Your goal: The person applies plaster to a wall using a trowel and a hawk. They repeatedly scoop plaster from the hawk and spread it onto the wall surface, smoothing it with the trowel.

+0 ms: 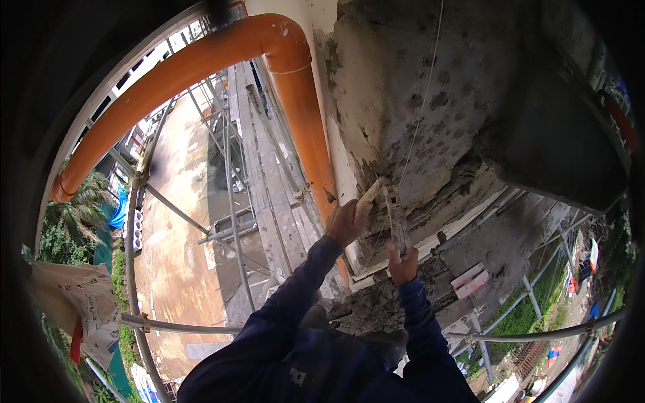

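Observation:
In the middle of the view, my left hand [346, 222] grips a pale, cement-smeared piece [371, 193] angled up to the right. Below and to its right, my right hand [403, 263] is closed on a mottled, cement-crusted bar [396, 217], whose top meets the pale piece beside the wall's lower edge. I cannot make out exactly what either piece is. Behind them rises a rough, patchy cement wall [437, 87] crossed by a thin white string [421, 107]. An orange pipe [292, 87] bends down its left side, behind my left hand.
Scaffold tubes [185, 215] and narrow planks [255, 174] stand over ground far below at left. A curved rail [517, 336] crosses at lower right. Pink blocks [470, 282] lie on the debris-strewn ledge [437, 302]. A white sack [87, 295] hangs at far left.

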A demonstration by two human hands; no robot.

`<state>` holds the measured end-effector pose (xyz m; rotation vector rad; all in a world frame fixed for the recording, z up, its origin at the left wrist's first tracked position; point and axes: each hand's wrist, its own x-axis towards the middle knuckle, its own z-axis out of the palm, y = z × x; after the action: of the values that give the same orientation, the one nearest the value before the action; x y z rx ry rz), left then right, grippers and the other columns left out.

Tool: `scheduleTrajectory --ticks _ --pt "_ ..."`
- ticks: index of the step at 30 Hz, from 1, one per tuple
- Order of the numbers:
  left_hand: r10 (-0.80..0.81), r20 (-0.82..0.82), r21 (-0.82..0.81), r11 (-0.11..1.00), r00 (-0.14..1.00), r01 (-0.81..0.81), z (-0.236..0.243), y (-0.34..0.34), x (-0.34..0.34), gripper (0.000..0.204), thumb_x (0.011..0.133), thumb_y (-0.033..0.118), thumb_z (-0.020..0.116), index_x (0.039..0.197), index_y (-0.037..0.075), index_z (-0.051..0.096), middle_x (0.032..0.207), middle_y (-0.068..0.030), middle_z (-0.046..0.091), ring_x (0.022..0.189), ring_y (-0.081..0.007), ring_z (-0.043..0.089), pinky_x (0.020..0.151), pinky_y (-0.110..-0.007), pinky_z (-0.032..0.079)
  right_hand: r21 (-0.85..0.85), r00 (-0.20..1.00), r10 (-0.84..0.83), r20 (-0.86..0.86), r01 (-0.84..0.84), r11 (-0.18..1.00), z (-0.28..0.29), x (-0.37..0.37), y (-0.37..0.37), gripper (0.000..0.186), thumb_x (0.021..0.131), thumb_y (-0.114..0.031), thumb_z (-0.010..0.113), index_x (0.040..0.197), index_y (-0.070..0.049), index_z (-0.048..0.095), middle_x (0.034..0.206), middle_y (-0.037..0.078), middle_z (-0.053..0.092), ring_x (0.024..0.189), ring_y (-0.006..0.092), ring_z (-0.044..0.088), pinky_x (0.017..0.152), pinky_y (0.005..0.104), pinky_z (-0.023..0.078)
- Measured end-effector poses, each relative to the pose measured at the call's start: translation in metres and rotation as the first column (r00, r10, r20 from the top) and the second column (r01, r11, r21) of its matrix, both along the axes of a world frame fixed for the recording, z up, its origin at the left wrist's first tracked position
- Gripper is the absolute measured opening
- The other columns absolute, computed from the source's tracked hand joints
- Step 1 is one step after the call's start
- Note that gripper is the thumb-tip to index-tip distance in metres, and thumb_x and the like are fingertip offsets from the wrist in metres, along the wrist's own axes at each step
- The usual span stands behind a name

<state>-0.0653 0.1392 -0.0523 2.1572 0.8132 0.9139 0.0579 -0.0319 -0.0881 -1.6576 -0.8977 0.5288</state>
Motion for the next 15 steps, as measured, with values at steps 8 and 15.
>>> scheduleTrajectory --ticks 8,15 --pt "0.009 0.024 -0.010 1.000 1.000 -0.009 -0.001 0.004 0.003 0.043 0.096 0.040 0.053 0.082 0.001 0.062 0.060 -0.0207 0.057 0.057 -0.0407 0.060 0.054 -0.048 0.044 0.450 0.923 0.223 0.312 -0.351 0.821 -0.032 0.017 0.025 0.037 0.088 -0.026 0.068 0.110 0.002 0.061 0.081 0.014 0.065 0.062 0.0202 0.062 0.056 0.0357 0.050" --pt "-0.014 0.031 -0.039 0.999 0.999 0.015 0.001 0.004 -0.002 0.044 0.096 0.041 0.053 0.081 0.001 0.062 0.061 -0.0220 0.058 0.057 -0.0416 0.060 0.055 -0.049 0.045 0.364 0.896 0.114 0.429 -0.287 0.886 -0.092 0.001 -0.013 0.044 0.087 -0.028 0.073 0.118 -0.001 0.059 0.096 0.013 0.067 0.066 0.0225 0.061 0.058 0.0365 0.049"
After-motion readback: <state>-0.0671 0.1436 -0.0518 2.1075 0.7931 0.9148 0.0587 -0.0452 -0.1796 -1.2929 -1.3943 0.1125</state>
